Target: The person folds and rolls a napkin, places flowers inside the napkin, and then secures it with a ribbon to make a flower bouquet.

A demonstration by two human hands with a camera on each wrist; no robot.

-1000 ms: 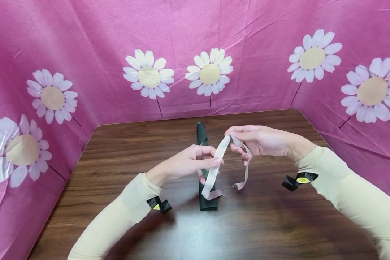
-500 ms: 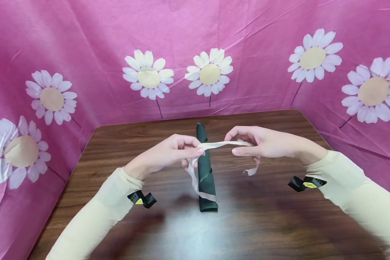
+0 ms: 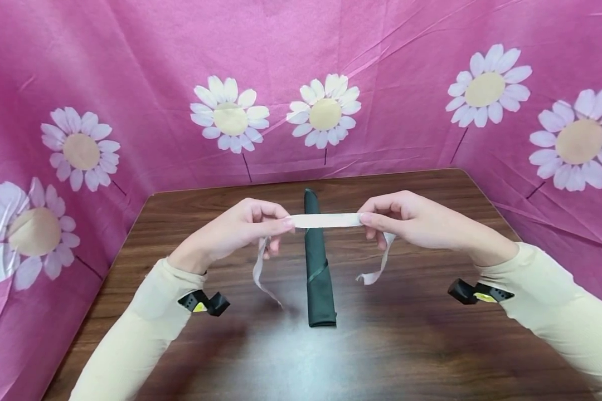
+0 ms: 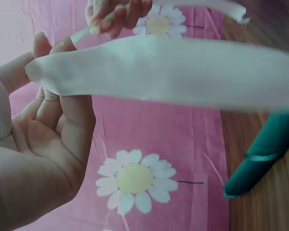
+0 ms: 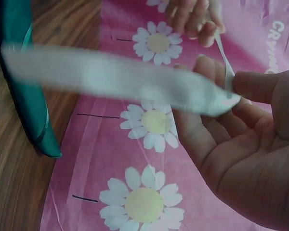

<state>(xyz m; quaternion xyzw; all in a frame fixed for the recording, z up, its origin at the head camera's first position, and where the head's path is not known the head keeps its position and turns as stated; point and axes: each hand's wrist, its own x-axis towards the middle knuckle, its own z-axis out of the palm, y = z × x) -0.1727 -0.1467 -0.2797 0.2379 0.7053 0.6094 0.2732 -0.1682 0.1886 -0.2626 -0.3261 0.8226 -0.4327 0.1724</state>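
Note:
A white ribbon (image 3: 326,220) is stretched level in the air between the two hands, its loose ends dangling below each one. The left hand (image 3: 236,228) pinches it between thumb and fingers. On the other side the right hand (image 3: 411,220) pinches it the same way. Beneath the ribbon, a folded dark green umbrella (image 3: 321,289) lies lengthwise on the table, touched by neither hand. In the left wrist view the hanging ribbon end (image 4: 183,72) passes close to the camera, and in the right wrist view the other end (image 5: 111,77) is blurred.
The brown wood-grain table (image 3: 391,345) has its far edge against a pink cloth backdrop (image 3: 281,50) printed with white daisies. A small black camera is strapped to each sleeve (image 3: 165,295).
The hands have moved apart, the left one leftward and up. The ribbon, folded over and hanging a second ago, is now pulled straight between them. The umbrella has stayed put.

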